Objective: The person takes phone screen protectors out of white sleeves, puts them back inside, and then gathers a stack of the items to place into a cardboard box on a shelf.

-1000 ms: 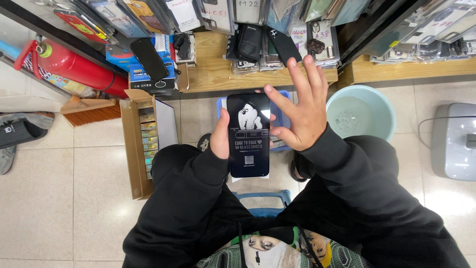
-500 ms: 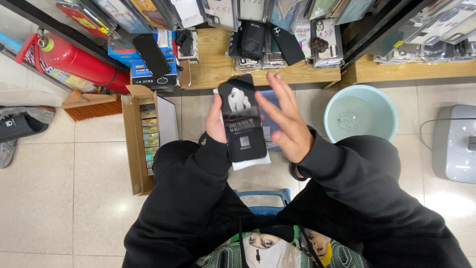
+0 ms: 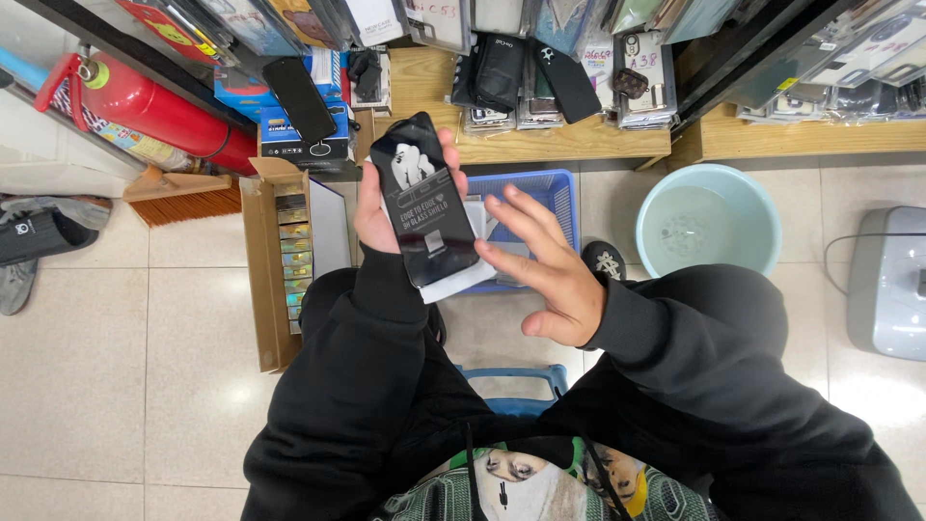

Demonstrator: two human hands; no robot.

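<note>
My left hand holds up a flat black screen-protector package with a white sleeve behind it, tilted a little to the left. My right hand is beside the package's lower right edge, fingers spread, fingertips touching or almost touching it. Both arms are in black sleeves. Under the hands lies a blue plastic basket on the tiled floor.
A wooden shelf with phone cases runs along the top. A cardboard box of small packs stands at left, beside a red fire extinguisher and a broom. A pale blue basin and a grey appliance are at right.
My right hand came off the back of the package and dropped to its lower right side. My left hand tilted the package leftward and raised it slightly.
</note>
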